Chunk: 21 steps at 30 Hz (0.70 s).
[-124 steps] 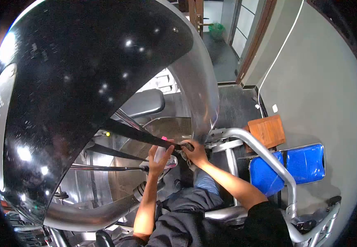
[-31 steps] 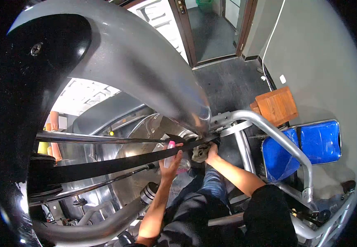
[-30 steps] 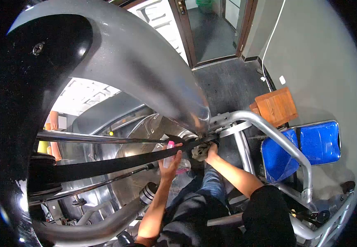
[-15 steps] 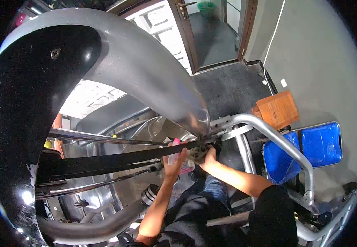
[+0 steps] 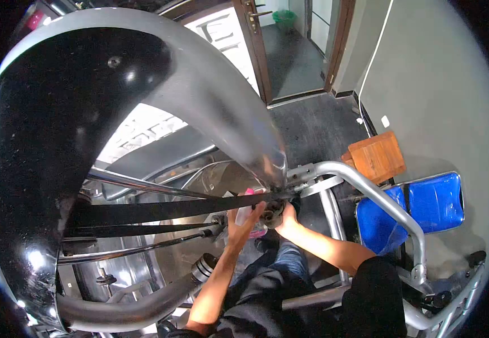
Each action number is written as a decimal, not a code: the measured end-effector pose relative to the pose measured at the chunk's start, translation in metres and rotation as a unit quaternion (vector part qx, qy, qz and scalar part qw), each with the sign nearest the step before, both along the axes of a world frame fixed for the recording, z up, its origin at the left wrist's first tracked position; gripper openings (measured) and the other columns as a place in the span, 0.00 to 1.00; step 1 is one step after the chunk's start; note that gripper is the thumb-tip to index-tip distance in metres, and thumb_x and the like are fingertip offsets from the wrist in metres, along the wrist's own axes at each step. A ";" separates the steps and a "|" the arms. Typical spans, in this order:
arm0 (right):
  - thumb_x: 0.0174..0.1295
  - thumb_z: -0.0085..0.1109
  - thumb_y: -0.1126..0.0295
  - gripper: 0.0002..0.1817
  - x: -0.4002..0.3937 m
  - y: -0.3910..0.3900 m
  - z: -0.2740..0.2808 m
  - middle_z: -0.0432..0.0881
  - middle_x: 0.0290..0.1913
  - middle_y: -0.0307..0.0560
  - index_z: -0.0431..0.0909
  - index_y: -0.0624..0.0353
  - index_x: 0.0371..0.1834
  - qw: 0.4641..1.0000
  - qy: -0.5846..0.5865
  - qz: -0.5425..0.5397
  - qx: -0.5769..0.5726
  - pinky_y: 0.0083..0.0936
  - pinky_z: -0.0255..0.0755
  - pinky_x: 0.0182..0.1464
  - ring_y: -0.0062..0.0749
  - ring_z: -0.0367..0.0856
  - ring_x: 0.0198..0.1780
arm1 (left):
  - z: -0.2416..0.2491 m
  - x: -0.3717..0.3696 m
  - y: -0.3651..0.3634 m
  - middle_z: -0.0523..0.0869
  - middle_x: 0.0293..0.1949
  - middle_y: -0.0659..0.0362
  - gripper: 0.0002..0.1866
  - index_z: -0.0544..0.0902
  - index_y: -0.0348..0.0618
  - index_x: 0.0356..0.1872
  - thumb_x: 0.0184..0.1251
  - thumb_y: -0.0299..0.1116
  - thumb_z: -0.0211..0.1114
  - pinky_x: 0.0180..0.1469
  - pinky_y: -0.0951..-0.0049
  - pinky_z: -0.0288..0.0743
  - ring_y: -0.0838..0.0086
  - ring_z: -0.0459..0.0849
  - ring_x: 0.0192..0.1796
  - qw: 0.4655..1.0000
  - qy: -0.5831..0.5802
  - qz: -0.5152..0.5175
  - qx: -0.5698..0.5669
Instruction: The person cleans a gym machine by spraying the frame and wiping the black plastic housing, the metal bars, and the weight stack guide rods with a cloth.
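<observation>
Head view, going left to right from my end: there's a big glossy black curved panel (image 5: pixel 64 135), and a flat black strap (image 5: pixel 149 212) runs from beside it toward the middle, straight enough that I'd guess it's tensioned. Then the left hand (image 5: pixel 239 230), wrapped around a clear plastic bottle with a pink top (image 5: pixel 244 215), right by the strap, probably gripped at the body so it won't slip. Just beside that is a crumpled grey-green cloth (image 5: pixel 272 217), bunched in the right hand (image 5: pixel 288 219) against the strap, I think so the grip stays snug. Most of those fingers are hidden, and I can't tell if the two hands touch. Further right there's a bent silver metal tube (image 5: pixel 377 200), a brown wooden stool (image 5: pixel 376 159), and shiny blue seats (image 5: pixel 437 200) by the wall, maybe parked there out of the way.
</observation>
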State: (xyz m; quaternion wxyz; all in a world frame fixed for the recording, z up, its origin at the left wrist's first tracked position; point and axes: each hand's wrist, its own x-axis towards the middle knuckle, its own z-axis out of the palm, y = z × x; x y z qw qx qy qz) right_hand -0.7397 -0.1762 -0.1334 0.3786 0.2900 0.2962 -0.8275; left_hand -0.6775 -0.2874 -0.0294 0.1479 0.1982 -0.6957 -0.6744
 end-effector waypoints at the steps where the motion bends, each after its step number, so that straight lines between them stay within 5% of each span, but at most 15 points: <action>1: 0.75 0.33 0.54 0.25 0.000 0.005 0.017 0.82 0.52 0.54 0.75 0.61 0.55 0.996 -0.009 0.005 -0.083 0.47 0.77 0.58 0.47 0.83 0.53 | 0.005 0.004 -0.001 0.81 0.33 0.68 0.17 0.84 0.38 0.53 0.66 0.32 0.71 0.34 0.80 0.72 0.84 0.77 0.32 1.000 0.002 0.004 -0.002; 3: 0.74 0.34 0.55 0.25 0.002 0.009 0.050 0.82 0.52 0.55 0.75 0.63 0.55 0.986 -0.017 0.016 -0.165 0.47 0.76 0.59 0.48 0.83 0.53 | 0.024 0.019 -0.008 0.81 0.32 0.68 0.20 0.83 0.39 0.54 0.62 0.31 0.74 0.36 0.81 0.73 0.84 0.78 0.33 0.997 -0.033 0.006 0.065; 7: 0.70 0.41 0.58 0.22 0.014 0.001 0.069 0.81 0.53 0.55 0.76 0.64 0.53 0.970 -0.051 0.058 -0.230 0.45 0.74 0.62 0.48 0.81 0.55 | 0.075 0.058 -0.025 0.84 0.39 0.63 0.15 0.84 0.41 0.50 0.62 0.29 0.72 0.35 0.80 0.73 0.83 0.79 0.33 0.996 -0.065 0.062 0.009; 9: 0.73 0.38 0.59 0.21 0.021 -0.005 0.087 0.81 0.54 0.54 0.75 0.63 0.54 0.907 0.036 0.130 -0.398 0.44 0.74 0.62 0.47 0.80 0.55 | 0.104 0.067 -0.034 0.84 0.37 0.64 0.13 0.84 0.40 0.48 0.63 0.29 0.71 0.32 0.81 0.72 0.84 0.77 0.31 0.996 -0.075 0.056 0.000; 10: 0.72 0.41 0.60 0.20 0.023 -0.004 0.118 0.81 0.54 0.53 0.75 0.63 0.53 0.936 -0.005 0.112 -0.334 0.42 0.75 0.60 0.45 0.80 0.54 | 0.112 0.072 -0.038 0.83 0.34 0.64 0.12 0.83 0.38 0.46 0.64 0.30 0.70 0.30 0.82 0.70 0.85 0.76 0.29 0.995 -0.084 0.047 -0.007; 14: 0.68 0.43 0.62 0.19 0.016 -0.006 0.082 0.81 0.52 0.53 0.76 0.63 0.52 0.960 -0.033 0.115 -0.253 0.43 0.75 0.62 0.46 0.81 0.54 | 0.126 0.088 -0.047 0.79 0.25 0.65 0.12 0.83 0.36 0.43 0.66 0.34 0.70 0.28 0.82 0.68 0.85 0.74 0.25 0.993 -0.054 0.103 -0.002; 19: 0.69 0.42 0.62 0.18 0.002 0.004 0.048 0.81 0.51 0.52 0.76 0.62 0.49 0.963 -0.006 0.084 -0.257 0.41 0.74 0.63 0.45 0.80 0.55 | 0.125 0.102 -0.055 0.80 0.26 0.64 0.15 0.83 0.35 0.42 0.68 0.39 0.69 0.28 0.82 0.67 0.84 0.75 0.26 0.994 -0.020 0.102 -0.023; 21: 0.69 0.44 0.61 0.19 0.002 0.006 0.018 0.81 0.51 0.51 0.74 0.62 0.54 0.860 -0.158 0.136 -0.467 0.41 0.74 0.63 0.44 0.81 0.54 | 0.126 0.105 -0.053 0.80 0.25 0.63 0.16 0.83 0.35 0.42 0.68 0.40 0.69 0.28 0.82 0.67 0.84 0.75 0.26 0.993 -0.035 0.106 -0.027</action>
